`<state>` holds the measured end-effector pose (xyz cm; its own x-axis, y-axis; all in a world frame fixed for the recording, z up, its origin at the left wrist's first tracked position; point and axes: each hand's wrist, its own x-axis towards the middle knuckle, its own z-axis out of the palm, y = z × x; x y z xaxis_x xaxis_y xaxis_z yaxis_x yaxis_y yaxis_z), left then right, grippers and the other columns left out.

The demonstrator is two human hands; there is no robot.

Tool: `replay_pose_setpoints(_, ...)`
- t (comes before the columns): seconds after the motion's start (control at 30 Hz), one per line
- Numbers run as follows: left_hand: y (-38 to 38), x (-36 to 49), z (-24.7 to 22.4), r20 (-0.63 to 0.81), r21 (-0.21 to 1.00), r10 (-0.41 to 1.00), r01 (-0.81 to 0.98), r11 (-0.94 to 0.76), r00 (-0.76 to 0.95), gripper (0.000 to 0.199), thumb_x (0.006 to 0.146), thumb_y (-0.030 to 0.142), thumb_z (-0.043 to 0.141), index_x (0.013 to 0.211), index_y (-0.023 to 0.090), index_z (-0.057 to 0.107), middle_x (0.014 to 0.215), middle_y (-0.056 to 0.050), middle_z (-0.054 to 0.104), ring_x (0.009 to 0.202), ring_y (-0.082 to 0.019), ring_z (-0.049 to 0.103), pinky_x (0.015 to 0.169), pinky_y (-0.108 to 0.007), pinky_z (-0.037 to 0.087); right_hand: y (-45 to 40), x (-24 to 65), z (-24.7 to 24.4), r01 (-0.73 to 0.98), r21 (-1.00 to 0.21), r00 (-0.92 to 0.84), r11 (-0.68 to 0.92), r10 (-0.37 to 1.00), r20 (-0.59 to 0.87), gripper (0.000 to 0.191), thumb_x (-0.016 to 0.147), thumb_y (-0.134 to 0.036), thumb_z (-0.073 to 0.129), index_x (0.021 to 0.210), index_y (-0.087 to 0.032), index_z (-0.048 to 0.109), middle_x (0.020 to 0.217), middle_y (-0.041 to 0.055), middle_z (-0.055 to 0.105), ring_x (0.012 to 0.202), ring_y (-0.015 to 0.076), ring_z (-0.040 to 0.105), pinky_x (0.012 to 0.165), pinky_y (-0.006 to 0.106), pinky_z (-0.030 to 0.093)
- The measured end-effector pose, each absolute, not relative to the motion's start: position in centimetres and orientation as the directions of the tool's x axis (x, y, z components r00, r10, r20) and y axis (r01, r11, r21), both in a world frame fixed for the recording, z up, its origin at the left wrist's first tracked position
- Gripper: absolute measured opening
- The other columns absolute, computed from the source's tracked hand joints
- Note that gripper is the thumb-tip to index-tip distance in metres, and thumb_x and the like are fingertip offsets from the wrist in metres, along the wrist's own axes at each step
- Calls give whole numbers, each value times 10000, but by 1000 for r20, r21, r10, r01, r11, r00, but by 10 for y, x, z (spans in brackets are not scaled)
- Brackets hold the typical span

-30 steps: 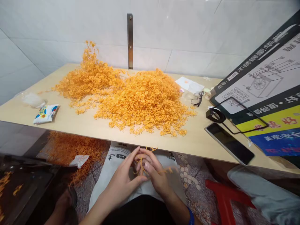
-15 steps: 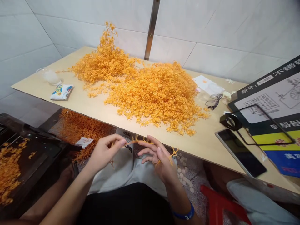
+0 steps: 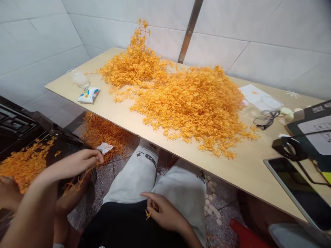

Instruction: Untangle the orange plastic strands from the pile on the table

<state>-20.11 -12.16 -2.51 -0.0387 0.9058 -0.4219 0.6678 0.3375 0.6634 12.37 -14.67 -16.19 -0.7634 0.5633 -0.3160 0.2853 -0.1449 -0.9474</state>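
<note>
Bright, even light; dark shadow beneath the bench (image 3: 248, 172); wide-angle bowing toward frame edges; left hand (image 3: 72, 163) slightly soft; tiled wall (image 3: 271, 44) mildly glaring.

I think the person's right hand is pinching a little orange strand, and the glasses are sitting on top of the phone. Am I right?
Almost! The head view shows the glasses lying on the wooden table, apart from the phone, not on top of it. The right hand is pinching a little orange strand.
</note>
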Motion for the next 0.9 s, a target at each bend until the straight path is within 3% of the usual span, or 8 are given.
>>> replay_pose_setpoints(0.07,-117,-217,-57,-550,652,835,633,416,18,379,792,497,530,879,188,731,773,-52,710,690,-199,640,609,-278,525,-141,125,-163,300,-944,-768,-139,552,-325,446,818,-135,498,1216,-251,659,752,-12,616,641,120,525,604,225,422)
replay_pose_setpoints(0.13,-106,-231,-86,-394,626,868,603,495,-303,589,790,591,490,1124,140,669,1070,-142,701,983,-283,657,825,-375,537,-131,127,-162,325,-936,-740,-133,581,-339,392,851,-178,491,1192,-233,675,762,6,642,676,145,562,648,259,450)
replay_pose_setpoints(0.2,-95,-241,-109,-162,582,823,621,525,-544,772,783,597,494,1354,78,495,1405,-208,507,1320,-320,466,1069,-424,393,-122,129,-159,340,-931,-692,-131,635,-342,379,866,-194,483,1192,-222,673,781,21,657,703,164,577,675,284,468)
replay_pose_setpoints(0.3,-85,-240,-128,-149,555,842,661,505,-518,853,822,560,465,1476,38,297,1548,-217,296,1429,-310,314,1155,-426,268,-114,129,-158,337,-930,-647,-143,683,-339,371,892,-219,466,1208,-207,660,768,29,648,701,173,569,664,292,478)
replay_pose_setpoints(0.5,-86,-166,-123,-288,645,943,693,321,-168,450,901,448,426,1128,148,674,1186,-121,693,1093,-257,642,978,-342,459,-119,125,-171,305,-944,-625,-126,722,-298,443,857,-183,473,1285,-217,583,955,43,639,789,165,600,767,313,510)
replay_pose_setpoints(0.67,-96,-99,-98,-286,871,894,483,92,345,337,863,398,575,1103,184,676,990,-54,731,864,-184,670,752,-248,499,-116,123,-184,251,-957,-491,-147,832,-256,365,910,-328,456,1220,-216,613,1014,75,673,972,218,629,923,387,494)
replay_pose_setpoints(0.77,-105,-74,-94,-337,804,796,594,-35,504,355,786,384,677,1095,209,675,923,-49,726,788,-210,663,650,-261,470,-111,123,-181,228,-952,-466,-205,836,-291,388,918,-406,474,1228,-203,590,952,80,689,913,226,655,864,380,522)
replay_pose_setpoints(0.9,-111,-64,-102,-422,676,795,735,-43,435,179,820,174,550,834,219,723,791,-61,734,729,-237,672,649,-307,462,-107,122,-172,157,-948,-504,-275,803,-317,461,902,-453,514,1267,-172,538,823,54,661,685,184,625,609,300,521)
